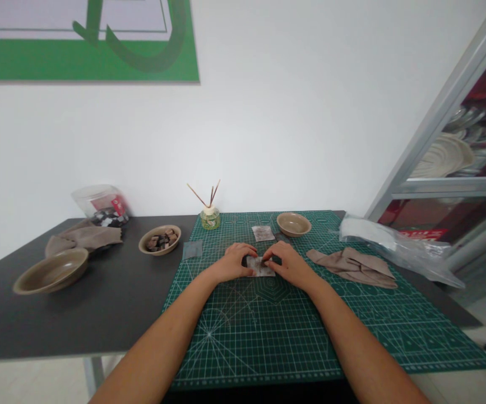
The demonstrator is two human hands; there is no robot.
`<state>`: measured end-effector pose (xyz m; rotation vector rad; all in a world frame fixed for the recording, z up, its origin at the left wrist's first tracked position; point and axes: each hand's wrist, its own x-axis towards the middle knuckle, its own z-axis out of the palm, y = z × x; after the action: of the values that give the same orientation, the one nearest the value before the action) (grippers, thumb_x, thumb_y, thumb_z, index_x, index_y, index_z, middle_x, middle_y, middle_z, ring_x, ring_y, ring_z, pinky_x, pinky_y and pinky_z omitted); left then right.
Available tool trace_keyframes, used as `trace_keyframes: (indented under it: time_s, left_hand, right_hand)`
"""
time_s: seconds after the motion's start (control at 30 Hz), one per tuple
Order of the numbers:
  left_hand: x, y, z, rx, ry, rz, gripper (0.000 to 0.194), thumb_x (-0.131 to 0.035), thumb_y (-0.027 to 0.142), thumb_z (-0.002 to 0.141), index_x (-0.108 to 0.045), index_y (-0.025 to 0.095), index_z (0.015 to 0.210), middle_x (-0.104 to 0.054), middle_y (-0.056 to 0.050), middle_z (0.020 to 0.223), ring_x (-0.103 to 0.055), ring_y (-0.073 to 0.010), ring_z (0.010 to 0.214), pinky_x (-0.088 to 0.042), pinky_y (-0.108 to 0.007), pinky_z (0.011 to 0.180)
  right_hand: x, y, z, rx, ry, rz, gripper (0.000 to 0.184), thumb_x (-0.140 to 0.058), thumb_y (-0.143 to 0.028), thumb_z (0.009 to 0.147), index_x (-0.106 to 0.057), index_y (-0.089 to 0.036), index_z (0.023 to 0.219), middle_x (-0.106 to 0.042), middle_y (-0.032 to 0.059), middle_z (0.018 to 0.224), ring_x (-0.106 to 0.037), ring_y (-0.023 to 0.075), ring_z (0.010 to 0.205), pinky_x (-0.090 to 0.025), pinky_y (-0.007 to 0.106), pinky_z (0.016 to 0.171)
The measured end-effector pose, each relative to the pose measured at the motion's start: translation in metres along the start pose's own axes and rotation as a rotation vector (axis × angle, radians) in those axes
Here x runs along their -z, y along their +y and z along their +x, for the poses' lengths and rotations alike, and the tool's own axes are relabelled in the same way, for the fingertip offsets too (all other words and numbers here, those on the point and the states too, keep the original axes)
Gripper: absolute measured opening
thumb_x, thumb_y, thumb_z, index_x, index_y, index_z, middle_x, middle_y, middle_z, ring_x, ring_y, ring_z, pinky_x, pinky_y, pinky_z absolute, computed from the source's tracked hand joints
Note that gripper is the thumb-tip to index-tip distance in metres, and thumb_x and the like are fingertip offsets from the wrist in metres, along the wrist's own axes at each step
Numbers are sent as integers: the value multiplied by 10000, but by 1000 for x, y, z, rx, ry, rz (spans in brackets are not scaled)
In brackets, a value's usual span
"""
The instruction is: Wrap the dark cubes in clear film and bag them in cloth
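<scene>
Two hands are meeting over a green mat: the left hand [239, 261] is curving with thumb and fingertips apart at one side of a small smudged sheet [263, 270], while the right hand [287, 264] is bending its thumb and fingertips down onto the sheet's other side; whether they are pinching anything, I cannot tell. That sheet is lying near the middle of the mat.

Behind everything, a plain white wall [268, 123] is rising, and a metal-framed glass case [457, 185] is leaning into view on the right, with dishes showing through its upper pane. A dark table [116, 314] is stretching along the wall, its left part staying bare of the mat. Overhead at left, a green-and-white sign [112, 62] is hanging. The mat [268, 342], printed with grid lines, is covering the table's middle and right.

A clear plastic bag [394, 249] is lying across the mat's right edge, near a crumpled brown cloth [356, 267]. Another cloth [85, 238] is resting at far left, between a tilted-looking bowl [53, 273] and a clear jar [95, 196]. A second bowl [160, 253] is holding little blocks [162, 240]; a third [294, 224] is standing beyond the right hand. Sticks are poking from a small glass bottle [210, 219].
</scene>
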<state>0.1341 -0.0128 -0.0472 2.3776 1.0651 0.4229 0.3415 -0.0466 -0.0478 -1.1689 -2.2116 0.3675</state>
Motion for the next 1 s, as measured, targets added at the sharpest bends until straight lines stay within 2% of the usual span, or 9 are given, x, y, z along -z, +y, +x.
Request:
trace_keyframes:
  time_s: [0.23, 1.0]
  left_hand:
    - [-1, -1, 1, 10, 3, 9, 417, -760, 228, 676, -641, 235, 1076, -592, -38, 1275, -472, -263, 1241, -299, -414, 1084]
    - [-1, -2, 0, -6, 6, -1, 391, -767, 241, 674, -650, 239, 1046, -597, -30, 1268, -469, -263, 1240, -299, -423, 1073]
  right_hand:
    - [-8, 0, 4, 83, 8, -28, 141, -617, -90, 807, -680, -180, 895, -680, 54, 871, -564, 209, 889, -434, 388, 848]
    - [2, 6, -2, 57, -42, 5, 208, -587, -52, 766, -694, -202, 862, -667, 32, 817, -565, 204, 854, -448, 366, 802]
